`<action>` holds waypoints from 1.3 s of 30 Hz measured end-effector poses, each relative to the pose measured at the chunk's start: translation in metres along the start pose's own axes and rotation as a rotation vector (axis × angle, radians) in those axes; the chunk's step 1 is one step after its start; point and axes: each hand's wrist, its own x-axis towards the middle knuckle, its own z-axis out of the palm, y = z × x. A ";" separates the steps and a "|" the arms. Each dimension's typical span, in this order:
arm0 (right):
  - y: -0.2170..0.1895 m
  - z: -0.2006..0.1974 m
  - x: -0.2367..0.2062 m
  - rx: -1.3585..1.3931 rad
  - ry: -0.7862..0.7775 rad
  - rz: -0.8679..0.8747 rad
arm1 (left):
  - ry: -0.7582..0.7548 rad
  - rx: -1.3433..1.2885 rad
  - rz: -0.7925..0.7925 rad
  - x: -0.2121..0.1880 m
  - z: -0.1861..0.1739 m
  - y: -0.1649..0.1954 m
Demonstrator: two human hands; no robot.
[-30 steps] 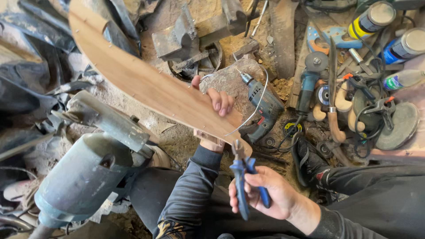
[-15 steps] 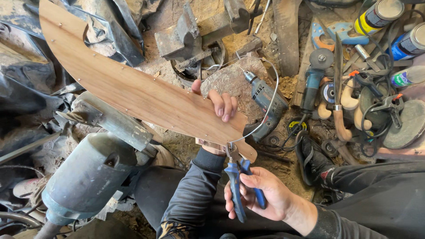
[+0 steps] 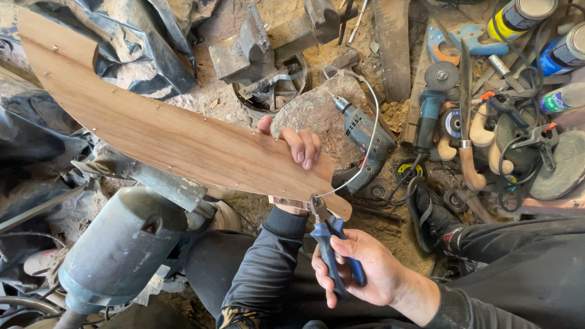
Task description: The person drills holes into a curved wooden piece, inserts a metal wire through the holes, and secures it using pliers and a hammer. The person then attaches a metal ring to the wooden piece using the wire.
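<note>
Item one: your left hand. Its fingers curl over the upper edge of the curved wooden sheath and pinch it, with the wrist hidden beneath the wood.

Item two: the curved wooden sheath, a long brown blade-shaped piece with small pins along its edges. It is held in the air above the workshop floor, running from the upper left of the view down to its narrow end just above your right hand.

Item three: your right hand. Its fingers are closed around the blue handles of the pliers, pressing them together.

Item four: the pliers. The jaws stand at the narrow end of the sheath and grip a thin wire, which arcs up and over to the right.

Item five: surroundings.
- A grey motor housing sits low on the left.
- A blue-grey electric drill lies just right of your left hand.
- A blue angle grinder lies further right.
- A knife with a wooden handle lies beside the grinder.
- Spray cans are in the upper right corner.
- A small anvil stands at top centre.
</note>
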 end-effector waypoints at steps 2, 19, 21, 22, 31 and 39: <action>0.001 0.001 0.000 0.011 0.008 0.000 | 0.007 -0.001 -0.004 -0.001 -0.001 0.000; -0.004 -0.001 -0.002 0.034 0.050 0.093 | 0.001 0.035 0.029 -0.003 -0.010 -0.007; -0.003 -0.006 -0.005 0.007 0.061 0.085 | 0.012 0.025 0.007 -0.003 -0.012 -0.009; -0.002 -0.009 -0.005 0.014 0.060 0.069 | 0.018 0.019 -0.004 -0.003 -0.013 -0.011; -0.019 -0.013 -0.016 -0.566 0.016 0.201 | 0.034 -0.065 -0.129 0.014 -0.041 0.003; -0.035 -0.049 -0.006 -2.224 0.264 0.584 | -0.108 -0.348 -0.371 0.028 -0.041 0.025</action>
